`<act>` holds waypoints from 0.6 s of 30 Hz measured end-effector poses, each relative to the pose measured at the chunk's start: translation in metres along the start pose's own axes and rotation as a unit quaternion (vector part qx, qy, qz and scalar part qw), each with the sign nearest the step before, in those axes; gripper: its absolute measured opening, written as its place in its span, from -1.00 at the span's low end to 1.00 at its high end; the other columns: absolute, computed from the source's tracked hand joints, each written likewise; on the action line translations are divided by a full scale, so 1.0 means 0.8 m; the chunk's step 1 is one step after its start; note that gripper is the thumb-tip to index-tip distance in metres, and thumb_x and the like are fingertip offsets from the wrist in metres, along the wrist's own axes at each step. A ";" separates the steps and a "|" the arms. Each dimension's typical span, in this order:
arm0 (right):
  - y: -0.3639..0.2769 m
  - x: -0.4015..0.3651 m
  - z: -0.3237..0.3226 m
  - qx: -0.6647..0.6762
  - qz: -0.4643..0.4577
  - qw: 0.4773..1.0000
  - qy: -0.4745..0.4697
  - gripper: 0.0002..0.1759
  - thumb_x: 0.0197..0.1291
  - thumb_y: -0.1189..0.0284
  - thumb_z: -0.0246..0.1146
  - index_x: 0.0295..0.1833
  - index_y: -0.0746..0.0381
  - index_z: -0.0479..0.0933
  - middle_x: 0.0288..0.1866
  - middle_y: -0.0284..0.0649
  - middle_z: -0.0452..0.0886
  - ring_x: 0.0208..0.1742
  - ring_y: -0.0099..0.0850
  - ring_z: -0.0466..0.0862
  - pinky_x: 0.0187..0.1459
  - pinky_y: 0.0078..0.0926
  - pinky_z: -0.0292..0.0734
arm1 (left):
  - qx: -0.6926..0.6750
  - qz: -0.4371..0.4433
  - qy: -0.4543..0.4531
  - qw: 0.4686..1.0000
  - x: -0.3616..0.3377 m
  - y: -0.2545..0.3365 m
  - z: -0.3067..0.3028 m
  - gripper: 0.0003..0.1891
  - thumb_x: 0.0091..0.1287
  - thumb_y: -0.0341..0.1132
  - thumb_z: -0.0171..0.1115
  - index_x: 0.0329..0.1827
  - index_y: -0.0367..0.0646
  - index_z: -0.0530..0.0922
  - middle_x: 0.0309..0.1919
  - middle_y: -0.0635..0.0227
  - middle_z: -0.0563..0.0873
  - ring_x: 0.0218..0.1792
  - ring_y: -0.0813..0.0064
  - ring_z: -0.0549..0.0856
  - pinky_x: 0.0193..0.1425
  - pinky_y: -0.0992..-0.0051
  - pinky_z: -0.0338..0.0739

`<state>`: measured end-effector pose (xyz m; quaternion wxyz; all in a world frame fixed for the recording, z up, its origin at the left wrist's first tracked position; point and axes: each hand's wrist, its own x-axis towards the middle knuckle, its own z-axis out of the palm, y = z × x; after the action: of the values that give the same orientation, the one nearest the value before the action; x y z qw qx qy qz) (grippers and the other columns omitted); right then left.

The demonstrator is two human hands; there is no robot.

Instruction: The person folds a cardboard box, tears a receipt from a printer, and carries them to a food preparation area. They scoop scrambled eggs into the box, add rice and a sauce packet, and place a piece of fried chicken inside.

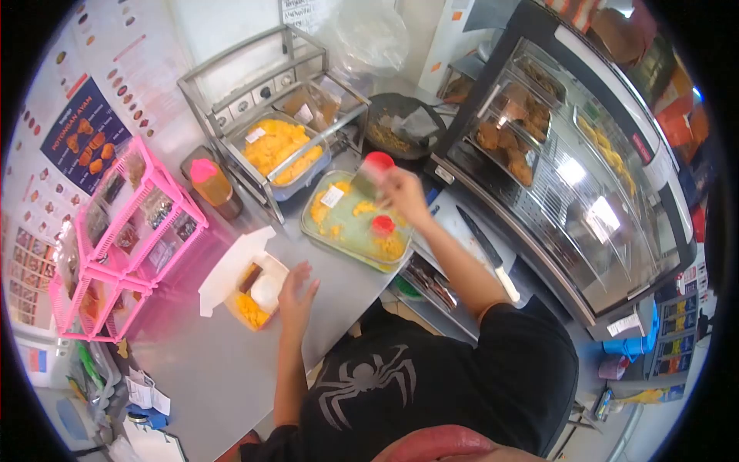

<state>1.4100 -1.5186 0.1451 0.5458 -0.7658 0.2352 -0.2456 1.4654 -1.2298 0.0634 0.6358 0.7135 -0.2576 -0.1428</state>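
Observation:
My left hand (295, 296) is open, its fingers apart, at the right side of an open paper food box (232, 295). In the box are a white mound of rice (269, 283), a brown piece of food (250, 277) and yellow food (250, 311). Farther right, my right hand (404, 199) closes on a red-topped container (378, 162), blurred by motion, above a shallow tray (323, 233). That tray holds scattered yellow food (364, 208), a white label (332, 197) and a small red cup-like thing (382, 225).
Behind stands a metal rack (277, 206) over a tub of yellow food (277, 150), beside a dark wok (419, 146). A knife (481, 239) lies right, near the glass food display (570, 177). Pink baskets (146, 289) and a sauce bottle (215, 189) are left.

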 end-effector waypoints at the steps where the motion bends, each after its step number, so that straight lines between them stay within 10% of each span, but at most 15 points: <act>1: -0.007 0.043 -0.022 -0.035 -0.060 0.996 0.049 -0.83 0.23 0.45 0.07 -0.32 0.34 0.48 -0.52 -0.22 0.58 -0.57 -0.50 0.62 -0.62 -0.60 0.44 | -0.009 -0.006 -0.010 1.000 -0.003 -0.008 0.001 -0.62 0.15 -0.44 0.26 0.06 -0.20 0.48 -0.16 0.31 0.63 -0.16 0.51 0.59 -0.02 0.51 0.46; 11: -0.110 0.463 -0.134 0.146 -0.141 0.975 0.091 -0.45 0.11 0.27 0.24 0.08 0.47 0.34 -0.21 -0.01 0.61 -0.26 -0.18 0.66 -0.27 -0.38 0.57 | 0.063 -0.086 -0.039 0.994 0.003 -0.011 0.070 -0.71 0.23 -0.41 0.20 0.02 -0.20 0.51 -0.24 0.30 0.66 -0.26 0.54 0.61 -0.11 0.54 0.49; 14: -0.077 0.461 -0.139 -0.106 -0.117 0.860 0.485 -0.36 0.00 0.23 0.31 0.09 0.47 0.35 0.00 0.10 0.52 -0.06 -0.06 0.59 -0.08 -0.26 0.51 | 0.074 -0.115 -0.006 0.991 0.020 -0.009 0.098 -0.72 0.24 -0.39 0.19 0.01 -0.19 0.52 -0.23 0.29 0.67 -0.25 0.54 0.62 -0.11 0.54 0.49; 16: -0.016 0.479 -0.148 -0.058 -0.001 0.864 0.501 -0.30 -0.06 0.21 0.32 0.14 0.40 0.34 0.17 0.17 0.37 0.06 0.00 0.49 0.07 -0.23 0.42 | 0.076 -0.135 0.017 0.988 0.031 -0.018 0.107 -0.73 0.25 -0.36 0.18 0.01 -0.17 0.52 -0.23 0.28 0.68 -0.24 0.52 0.63 -0.11 0.53 0.49; 18: 0.119 0.563 -0.153 0.112 0.062 0.949 0.288 -0.27 -0.04 0.17 0.29 0.22 0.33 0.27 0.19 0.15 0.32 0.05 0.09 0.49 0.01 -0.10 0.47 | 0.088 -0.143 0.033 0.985 0.041 -0.013 0.110 -0.72 0.25 -0.35 0.17 0.02 -0.17 0.52 -0.23 0.29 0.68 -0.24 0.51 0.64 -0.12 0.53 0.49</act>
<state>1.6703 -1.9179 0.1433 0.5511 -0.5804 0.4006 -0.4460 1.4475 -1.3208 0.0439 0.5516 0.8005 -0.1432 -0.1857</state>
